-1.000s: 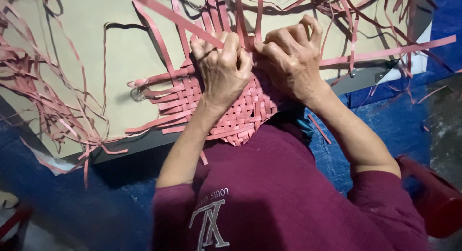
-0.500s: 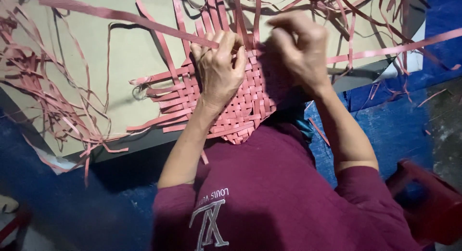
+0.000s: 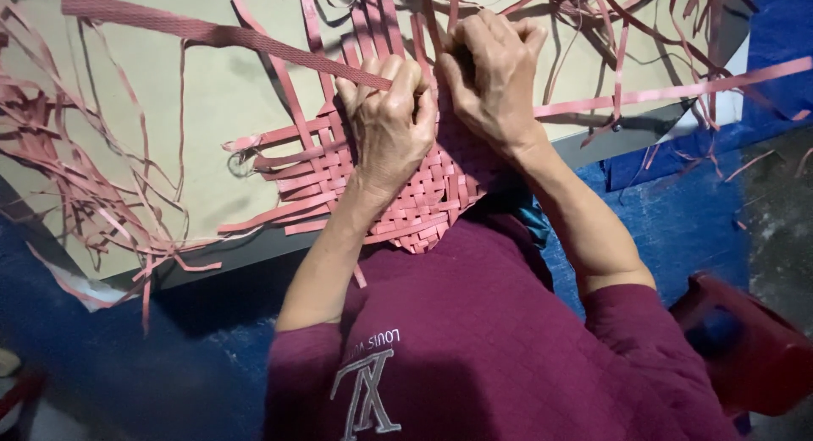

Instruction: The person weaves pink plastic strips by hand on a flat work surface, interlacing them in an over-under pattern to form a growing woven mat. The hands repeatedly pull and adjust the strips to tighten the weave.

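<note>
— Grip, left side?
— Left hand [image 3: 385, 132] pressed flat on the woven mat [image 3: 398, 195], fingers curled over one long pink strip [image 3: 220, 36] — closed on it, pinning it where it enters the weave.

— Right side?
— Right hand [image 3: 491, 81] bunched just beside the left, fingertips tucked under at the mat's far edge. Pinched on a strand, apparently; which one, cannot tell — knuckles in the way.

— Location of the work?
— Mat lying on the tan board [image 3: 203, 170], near edge overhanging toward the maroon shirt [image 3: 474, 339]. Loose strips [image 3: 677, 90] fanning out all round, tangled offcuts [image 3: 76, 195] at the left.

— Handling, as judged?
— Light, thin, springy; probably slick, so liable to slide out of the weave unless held down. Not fragile, though prone to kinking. Best taken close to the woven edge, flat between thumb and finger, never at the free tip.

— Surroundings?
— Blue floor [image 3: 677, 229] below, red stool [image 3: 745, 348] at the right.
</note>
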